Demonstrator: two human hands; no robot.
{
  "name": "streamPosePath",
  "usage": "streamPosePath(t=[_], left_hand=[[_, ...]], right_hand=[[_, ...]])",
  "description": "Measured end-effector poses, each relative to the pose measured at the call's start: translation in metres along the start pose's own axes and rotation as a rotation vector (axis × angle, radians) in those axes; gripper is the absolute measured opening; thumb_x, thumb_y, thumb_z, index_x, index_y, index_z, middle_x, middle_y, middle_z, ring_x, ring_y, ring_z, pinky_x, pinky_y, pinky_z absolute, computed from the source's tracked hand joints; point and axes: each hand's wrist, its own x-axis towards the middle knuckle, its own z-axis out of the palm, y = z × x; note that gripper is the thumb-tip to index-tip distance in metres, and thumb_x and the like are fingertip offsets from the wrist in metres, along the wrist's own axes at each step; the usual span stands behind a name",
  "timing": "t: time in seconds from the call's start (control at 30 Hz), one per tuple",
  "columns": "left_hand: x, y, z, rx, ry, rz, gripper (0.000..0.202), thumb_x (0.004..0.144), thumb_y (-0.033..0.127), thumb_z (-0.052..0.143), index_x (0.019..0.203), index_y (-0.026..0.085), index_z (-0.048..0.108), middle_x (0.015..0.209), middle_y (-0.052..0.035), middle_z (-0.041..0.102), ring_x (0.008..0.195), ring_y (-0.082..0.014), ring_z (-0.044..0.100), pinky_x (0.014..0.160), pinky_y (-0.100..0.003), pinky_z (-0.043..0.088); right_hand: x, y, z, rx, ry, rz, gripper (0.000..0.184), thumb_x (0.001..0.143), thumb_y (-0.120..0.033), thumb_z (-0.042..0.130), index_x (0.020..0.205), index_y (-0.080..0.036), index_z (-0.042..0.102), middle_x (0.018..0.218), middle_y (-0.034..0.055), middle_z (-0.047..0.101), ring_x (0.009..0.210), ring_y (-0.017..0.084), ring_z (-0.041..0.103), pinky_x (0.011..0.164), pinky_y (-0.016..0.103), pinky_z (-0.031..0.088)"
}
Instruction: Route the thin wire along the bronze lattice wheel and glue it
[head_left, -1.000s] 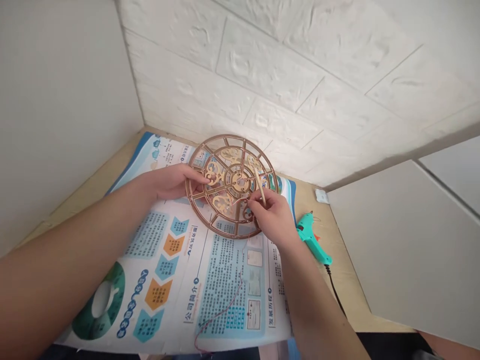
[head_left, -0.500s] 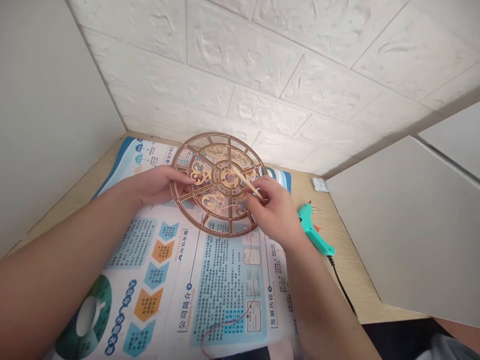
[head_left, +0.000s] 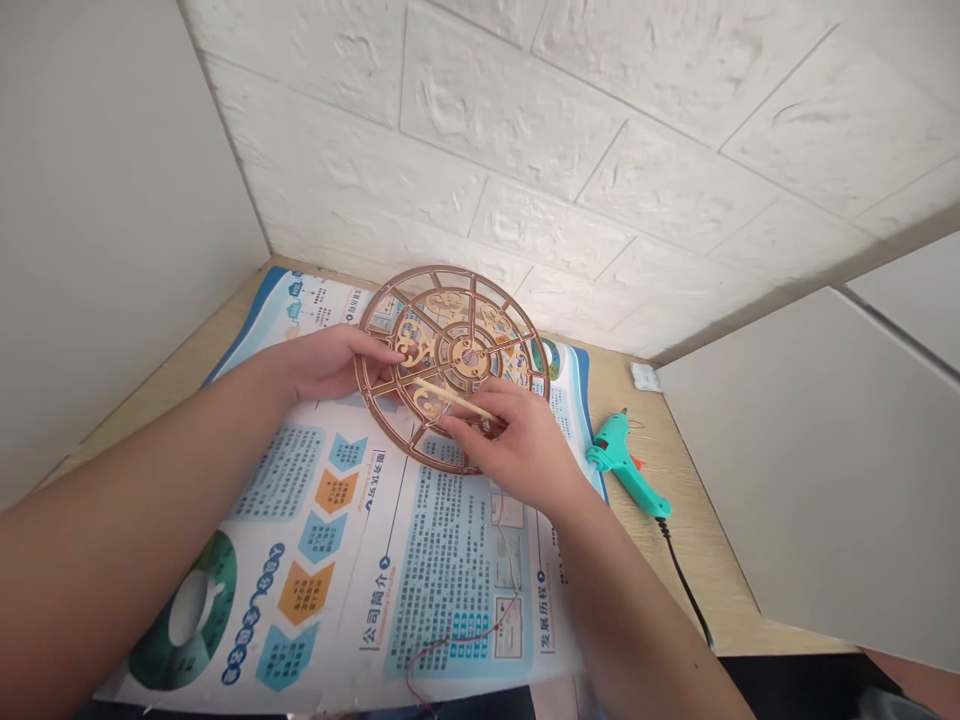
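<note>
A round wooden openwork disc with spokes and scroll cut-outs is held tilted above a printed poster. My left hand grips the disc's left rim, fingers closed on it. My right hand is at the disc's lower right, fingers pinched on a thin pale wooden stick that lies across the disc, pointing left. A thin red thread trails from under my right hand down over the poster to the table's near edge.
A teal glue gun with a black cord lies on the wooden table to the right. A white brick-pattern wall stands behind, plain white panels at left and right. A small white block sits by the wall.
My right hand turned the stick from pointing up over the disc to lying nearly flat, pointing left, and moved lower on the disc. The view shifted slightly.
</note>
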Motion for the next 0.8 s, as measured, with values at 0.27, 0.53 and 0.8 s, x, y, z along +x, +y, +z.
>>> streamPosePath(t=[0.27, 0.53, 0.8], left_hand=[[0.003, -0.004, -0.008, 0.009, 0.022, -0.009, 0.017, 0.081, 0.025, 0.073, 0.09, 0.013, 0.081, 0.097, -0.0131, 0.077, 0.097, -0.0288, 0.072, 0.1, -0.044, 0.056], [0.0, 0.0, -0.001, -0.026, 0.011, -0.012, 0.019, 0.078, 0.023, 0.076, 0.092, 0.013, 0.081, 0.102, -0.014, 0.077, 0.096, -0.0279, 0.071, 0.098, -0.044, 0.058], [0.001, -0.001, -0.004, -0.02, -0.012, -0.019, 0.017, 0.08, 0.023, 0.072, 0.092, 0.013, 0.082, 0.104, -0.014, 0.078, 0.101, -0.0296, 0.072, 0.099, -0.043, 0.056]], right_hand=[[0.001, 0.003, 0.001, 0.056, -0.03, -0.056, 0.022, 0.095, -0.023, 0.067, 0.074, -0.017, 0.071, 0.076, -0.0001, 0.057, 0.072, 0.012, 0.054, 0.065, 0.028, 0.04], [0.002, 0.009, -0.016, 0.161, 0.048, 0.224, 0.017, 0.086, -0.032, 0.067, 0.08, -0.019, 0.076, 0.061, -0.0031, 0.053, 0.057, 0.012, 0.046, 0.056, 0.029, 0.036], [0.005, 0.015, -0.02, 0.023, 0.179, 0.302, 0.016, 0.078, -0.028, 0.061, 0.078, -0.018, 0.074, 0.058, -0.0035, 0.051, 0.056, 0.013, 0.045, 0.057, 0.029, 0.035]])
